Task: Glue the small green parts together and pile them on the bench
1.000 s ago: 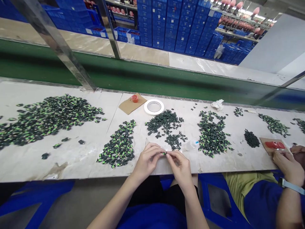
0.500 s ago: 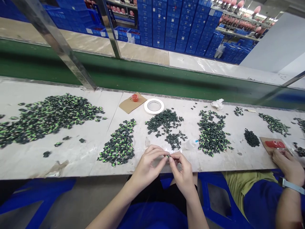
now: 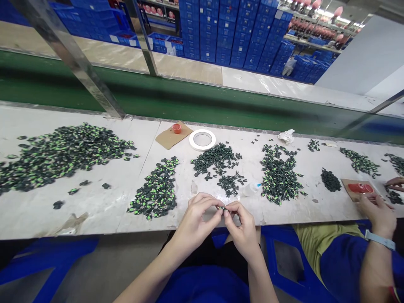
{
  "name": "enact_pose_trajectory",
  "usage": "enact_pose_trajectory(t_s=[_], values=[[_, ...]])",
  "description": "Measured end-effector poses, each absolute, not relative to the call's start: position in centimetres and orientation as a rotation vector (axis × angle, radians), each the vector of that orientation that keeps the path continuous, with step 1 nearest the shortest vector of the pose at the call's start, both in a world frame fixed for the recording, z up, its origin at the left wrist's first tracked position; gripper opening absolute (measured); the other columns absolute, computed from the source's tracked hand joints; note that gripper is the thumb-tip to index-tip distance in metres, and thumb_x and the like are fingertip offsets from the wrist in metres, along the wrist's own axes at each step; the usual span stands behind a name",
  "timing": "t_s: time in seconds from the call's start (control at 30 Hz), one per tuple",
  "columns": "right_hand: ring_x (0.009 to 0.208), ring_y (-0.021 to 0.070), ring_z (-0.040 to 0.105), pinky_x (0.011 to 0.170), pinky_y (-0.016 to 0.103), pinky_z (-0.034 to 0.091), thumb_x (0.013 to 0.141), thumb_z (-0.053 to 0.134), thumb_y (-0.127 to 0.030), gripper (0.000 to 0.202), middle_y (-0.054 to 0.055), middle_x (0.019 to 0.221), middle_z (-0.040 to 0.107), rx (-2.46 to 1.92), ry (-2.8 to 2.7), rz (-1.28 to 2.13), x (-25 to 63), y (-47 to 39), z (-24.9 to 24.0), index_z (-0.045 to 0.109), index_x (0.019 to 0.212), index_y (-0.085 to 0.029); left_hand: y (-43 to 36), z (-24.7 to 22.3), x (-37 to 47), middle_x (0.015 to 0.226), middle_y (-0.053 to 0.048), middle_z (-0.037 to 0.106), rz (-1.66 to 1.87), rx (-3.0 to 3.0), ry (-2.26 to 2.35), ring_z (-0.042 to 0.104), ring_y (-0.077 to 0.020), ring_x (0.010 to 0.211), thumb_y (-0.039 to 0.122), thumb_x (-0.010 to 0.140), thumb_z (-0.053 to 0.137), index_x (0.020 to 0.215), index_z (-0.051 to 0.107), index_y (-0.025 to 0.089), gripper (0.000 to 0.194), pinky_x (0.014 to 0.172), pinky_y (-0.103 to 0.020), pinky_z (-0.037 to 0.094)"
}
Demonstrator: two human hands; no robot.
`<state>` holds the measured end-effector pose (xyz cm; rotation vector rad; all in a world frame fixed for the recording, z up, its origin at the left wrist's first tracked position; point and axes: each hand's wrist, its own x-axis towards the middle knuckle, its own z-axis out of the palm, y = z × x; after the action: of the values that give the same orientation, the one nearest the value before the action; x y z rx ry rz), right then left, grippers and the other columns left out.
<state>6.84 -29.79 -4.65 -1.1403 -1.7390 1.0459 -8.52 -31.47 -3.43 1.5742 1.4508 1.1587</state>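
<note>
Between the fingertips of both hands is a small dark part with a green mark (image 3: 223, 208), mostly covered by the fingers. My left hand (image 3: 199, 215) pinches it from the left, and my right hand (image 3: 240, 223) grips its right side. They are held just above the table's front edge. Beyond them lies a pile of small dark sticks (image 3: 229, 184). A heap of black and green parts (image 3: 154, 191) spreads to the left, and another black and green heap (image 3: 280, 176) lies to the right. A small clear bottle with a blue tip (image 3: 251, 189) rests near my right hand.
A white tape roll (image 3: 202, 140) and a red cup (image 3: 176, 128) on cardboard (image 3: 167, 139) sit at the back. A large heap (image 3: 66, 155) covers the left. At right, a co-worker's hand (image 3: 377, 210) is by red containers (image 3: 360, 187). A green ledge (image 3: 189, 99) runs behind the table.
My hands keep the same pinch, and slightly more of the small part shows. The co-worker's other hand has come into view at the right edge. The whole view has shifted slightly.
</note>
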Motion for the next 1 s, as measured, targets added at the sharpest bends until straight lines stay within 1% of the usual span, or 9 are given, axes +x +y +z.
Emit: enact_pose_trajectory(t_s=[0.2, 0.33, 0.43, 0.53, 0.63, 0.77, 0.83, 0.9, 1.0], values=[[0.065, 0.0132, 0.056, 0.061, 0.025, 0.047, 0.085, 0.052, -0.022, 0.008, 0.0, 0.073, 0.06, -1.142, -1.727, 1.117, 6.8, -30.0, -5.0, 0.051, 0.078, -0.021, -31.9, -3.1, -8.2, 0.085, -0.005, 0.067, 1.15, 1.411, 1.472, 0.063, -0.0206, 0.086, 0.022, 0.078, 0.061, 0.082, 0.07, 0.022, 0.01, 0.08, -0.034, 0.051], [0.066, 0.013, 0.054, 0.061, 0.024, 0.047, 0.085, 0.052, -0.024, 0.008, 0.0, 0.073, 0.057, -1.17, -1.724, 1.108, 7.0, -29.8, -5.2, 0.052, 0.078, -0.021, -31.7, -3.7, -8.1, 0.087, -0.006, 0.067, 1.13, 1.292, 1.417, 0.065, -0.0197, 0.087, 0.026, 0.079, 0.06, 0.082, 0.07, 0.021, 0.012, 0.08, -0.032, 0.053], [0.063, 0.0129, 0.054, 0.059, 0.024, 0.047, 0.087, 0.053, -0.029, 0.012, 0.0, 0.071, 0.058, -1.22, -1.717, 1.1, 7.2, -29.9, -5.1, 0.056, 0.079, -0.02, -31.8, -4.2, -7.5, 0.09, -0.006, 0.067, 1.145, 1.243, 1.42, 0.065, -0.0195, 0.088, 0.029, 0.08, 0.059, 0.089, 0.065, 0.02, 0.013, 0.082, -0.032, 0.052], [0.063, 0.0134, 0.057, 0.059, 0.024, 0.048, 0.087, 0.054, -0.032, 0.015, 0.001, 0.072, 0.062, -1.286, -1.697, 1.045, 8.0, -30.3, -5.0, 0.061, 0.083, -0.019, -31.8, -4.5, -7.1, 0.087, -0.004, 0.069, 1.134, 1.26, 1.43, 0.065, -0.0202, 0.092, 0.032, 0.082, 0.06, 0.101, 0.055, 0.022, 0.022, 0.088, -0.036, 0.048], [0.067, 0.0156, 0.06, 0.063, 0.026, 0.05, 0.086, 0.057, -0.036, 0.02, 0.004, 0.077, 0.066, -1.371, -1.599, 0.928, 9.7, -30.5, -5.2, 0.065, 0.086, -0.019, -31.3, -4.6, -7.9, 0.086, -0.003, 0.071, 1.076, 1.413, 1.484, 0.064, -0.0228, 0.096, 0.034, 0.084, 0.059, 0.105, 0.055, 0.024, 0.024, 0.095, -0.043, 0.041], [0.071, 0.019, 0.061, 0.065, 0.031, 0.049, 0.081, 0.061, -0.045, 0.03, 0.007, 0.079, 0.066, -1.548, -1.29, 0.591, 12.8, -28.8, -5.9, 0.067, 0.087, -0.016, -29.7, -4.6, -11.4, 0.099, -0.004, 0.072, 1.075, 1.606, 1.837, 0.06, -0.0278, 0.099, 0.034, 0.085, 0.057, 0.097, 0.063, 0.026, 0.016, 0.096, -0.053, 0.033], [0.072, 0.0197, 0.06, 0.065, 0.031, 0.047, 0.079, 0.061, -0.049, 0.035, 0.008, 0.08, 0.065, -1.618, -1.199, 0.412, 14.1, -27.3, -6.2, 0.068, 0.085, -0.015, -28.8, -4.7, -13.7, 0.1, -0.007, 0.072, 1.051, 1.644, 2.032, 0.056, -0.0319, 0.104, 0.03, 0.084, 0.056, 0.096, 0.066, 0.026, 0.016, 0.093, -0.054, 0.032], [0.073, 0.0204, 0.058, 0.065, 0.033, 0.046, 0.078, 0.059, -0.053, 0.041, 0.009, 0.084, 0.064, -1.667, -1.214, 0.309, 14.8, -26.0, -6.4, 0.07, 0.087, -0.014, -27.7, -4.8, -15.9, 0.099, -0.01, 0.072, 1.013, 1.673, 2.188, 0.054, -0.0337, 0.105, 0.028, 0.085, 0.054, 0.096, 0.067, 0.025, 0.017, 0.09, -0.054, 0.032], [0.084, 0.0241, 0.057, 0.069, 0.036, 0.045, 0.08, 0.053, -0.059, 0.054, 0.013, 0.095, 0.06, -1.717, -1.293, 0.239, 14.8, -25.1, -6.5, 0.07, 0.102, -0.012, -25.8, -5.0, -18.6, 0.1, -0.012, 0.072, 0.87, 1.732, 2.325, 0.053, -0.0351, 0.103, 0.023, 0.084, 0.051, 0.093, 0.069, 0.023, 0.02, 0.087, -0.053, 0.032]])
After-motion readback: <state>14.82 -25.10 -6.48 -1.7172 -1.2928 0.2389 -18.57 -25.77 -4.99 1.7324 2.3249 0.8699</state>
